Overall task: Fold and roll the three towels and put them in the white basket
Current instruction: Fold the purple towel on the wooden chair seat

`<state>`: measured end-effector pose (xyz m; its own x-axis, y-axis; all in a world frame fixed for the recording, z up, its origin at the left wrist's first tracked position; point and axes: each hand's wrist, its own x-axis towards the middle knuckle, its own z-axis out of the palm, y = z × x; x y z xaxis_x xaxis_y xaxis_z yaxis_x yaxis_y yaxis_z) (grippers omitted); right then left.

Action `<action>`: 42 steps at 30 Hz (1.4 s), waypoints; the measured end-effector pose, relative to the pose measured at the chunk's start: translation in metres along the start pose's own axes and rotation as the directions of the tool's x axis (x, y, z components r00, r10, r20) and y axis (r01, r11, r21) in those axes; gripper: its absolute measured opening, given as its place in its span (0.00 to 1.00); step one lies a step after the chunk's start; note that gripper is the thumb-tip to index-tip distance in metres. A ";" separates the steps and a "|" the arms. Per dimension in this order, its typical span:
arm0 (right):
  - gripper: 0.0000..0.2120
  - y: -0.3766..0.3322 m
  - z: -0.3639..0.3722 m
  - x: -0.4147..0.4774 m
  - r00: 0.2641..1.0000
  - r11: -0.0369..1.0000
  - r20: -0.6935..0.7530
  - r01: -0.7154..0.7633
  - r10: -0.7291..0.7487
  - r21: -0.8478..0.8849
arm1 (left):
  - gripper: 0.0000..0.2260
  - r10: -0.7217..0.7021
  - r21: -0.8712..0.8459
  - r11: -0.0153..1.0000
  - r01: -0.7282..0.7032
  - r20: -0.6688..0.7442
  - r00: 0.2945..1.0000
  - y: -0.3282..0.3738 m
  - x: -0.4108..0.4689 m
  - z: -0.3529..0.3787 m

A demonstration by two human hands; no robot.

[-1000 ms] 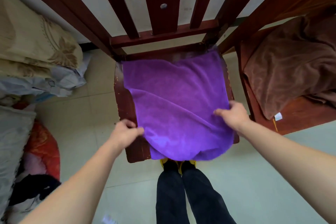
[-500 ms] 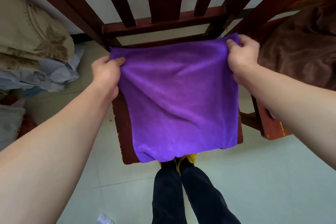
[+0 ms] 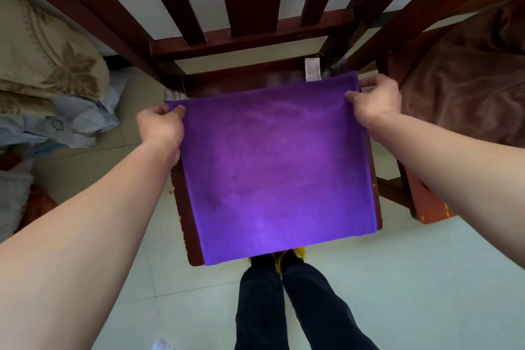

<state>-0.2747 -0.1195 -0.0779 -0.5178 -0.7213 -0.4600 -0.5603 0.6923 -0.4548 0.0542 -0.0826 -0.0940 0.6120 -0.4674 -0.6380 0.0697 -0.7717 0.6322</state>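
Two hands hold one purple towel [image 3: 279, 167] by its far corners: the left hand [image 3: 160, 125] is closed on the far-left corner with fingers [image 3: 179, 109] pinched over the hem, and the right hand [image 3: 375, 99] is closed likewise on the far-right corner. From those fingers the towel runs back toward the person, spread flat over the seat of a dark red wooden chair [image 3: 181, 199], its near edge hanging just past the seat front above the person's feet. A white label [image 3: 312, 69] stands up at the far edge, just left of the right fingers. The held edge lies crosswise between the two hands; neither hand is clearly nearer. Judgement: the sheet is being squared for a fold, and the coming move likely turns on carrying the held edge toward the near edge. A brown towel [image 3: 466, 77] lies on a second chair to the right of the right fingers, untouched. No white basket is in view
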 end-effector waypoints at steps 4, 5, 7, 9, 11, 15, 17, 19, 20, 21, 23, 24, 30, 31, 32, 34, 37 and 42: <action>0.19 0.012 -0.006 -0.015 0.999 1.000 0.043 0.011 -0.012 0.016 | 0.13 0.041 0.070 0.997 -0.040 -0.010 0.999 -0.015 -0.017 -0.004; 0.20 0.020 -0.009 -0.025 0.998 1.000 0.064 0.019 -0.019 -0.010 | 0.12 0.053 0.138 0.989 -0.051 -0.013 0.998 -0.023 -0.028 -0.007; 0.19 0.044 -0.014 -0.048 0.994 0.997 0.113 0.016 -0.007 -0.078 | 0.14 0.057 0.282 0.958 -0.049 -0.017 0.998 -0.047 -0.053 -0.015; 0.18 0.071 -0.018 -0.073 0.990 0.990 0.132 -0.027 0.046 -0.137 | 0.18 0.025 0.374 0.927 -0.012 -0.029 0.999 -0.072 -0.080 -0.025; 0.16 0.098 -0.020 -0.096 0.985 0.982 0.140 -0.078 0.103 -0.170 | 0.19 -0.011 0.422 0.906 0.032 -0.053 0.999 -0.096 -0.103 -0.034; 0.13 0.139 -0.022 -0.128 0.975 0.964 0.155 -0.117 0.157 -0.240 | 0.15 -0.094 0.455 0.883 0.113 -0.064 0.994 -0.137 -0.133 -0.050; 0.10 0.152 -0.023 -0.138 0.969 0.951 0.174 -0.119 0.174 -0.285 | 0.12 -0.106 0.502 0.856 0.124 -0.064 0.992 -0.149 -0.141 -0.055; 0.06 0.158 -0.025 -0.142 0.961 0.938 0.189 -0.136 0.203 -0.318 | 0.11 -0.119 0.549 0.824 0.140 -0.074 0.990 -0.155 -0.142 -0.060; 0.04 0.158 -0.027 -0.143 0.957 0.938 0.193 -0.149 0.216 -0.313 | 0.11 -0.136 0.563 0.811 0.159 -0.084 0.987 -0.156 -0.140 -0.063; 0.04 0.157 -0.030 -0.143 0.956 0.945 0.193 -0.159 0.219 -0.286 | 0.11 -0.154 0.549 0.817 0.177 -0.088 0.984 -0.156 -0.137 -0.067; 0.05 0.148 -0.037 -0.139 0.964 0.970 0.183 -0.158 0.191 -0.182 | 0.10 -0.178 0.467 0.863 0.195 -0.080 0.981 -0.150 -0.127 -0.075; 0.06 0.142 -0.040 -0.135 0.970 0.980 0.173 -0.150 0.171 -0.130 | 0.10 -0.172 0.429 0.884 0.187 -0.073 0.982 -0.143 -0.123 -0.078; 0.13 0.076 -0.043 -0.080 0.992 0.989 0.107 -0.076 0.062 0.126 | 0.16 -0.018 0.154 0.988 0.023 -0.038 0.999 -0.052 -0.098 -0.067; 0.13 0.061 -0.042 -0.070 0.994 0.982 0.098 -0.065 0.048 0.176 | 0.17 -0.007 0.108 0.994 0.011 -0.034 0.999 -0.037 -0.093 -0.062; 0.13 0.046 -0.040 -0.061 0.995 0.975 0.090 -0.065 0.047 0.213 | 0.17 0.000 0.068 0.998 0.002 -0.033 0.999 -0.024 -0.088 -0.057; 0.13 0.023 -0.033 -0.043 0.996 0.966 0.073 -0.064 0.047 0.249 | 0.16 -0.003 0.017 1.000 0.004 -0.032 0.999 -0.004 -0.079 -0.046; 0.16 0.012 -0.025 -0.030 0.996 0.972 0.072 -0.059 0.044 0.225 | 0.15 -0.005 -0.035 0.999 0.003 -0.048 0.999 0.000 -0.063 -0.037; 0.22 0.063 -0.035 -0.066 0.985 0.994 0.131 -0.106 0.110 -0.036 | 0.17 -0.177 0.202 0.963 0.180 -0.034 0.984 -0.072 -0.076 -0.051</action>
<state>-0.2983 -0.0293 -0.0495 -0.4875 -0.6315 -0.6030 -0.5249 0.7638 -0.3756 0.0426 0.0308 -0.0688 0.6161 -0.3087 -0.7246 0.0181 -0.9142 0.4048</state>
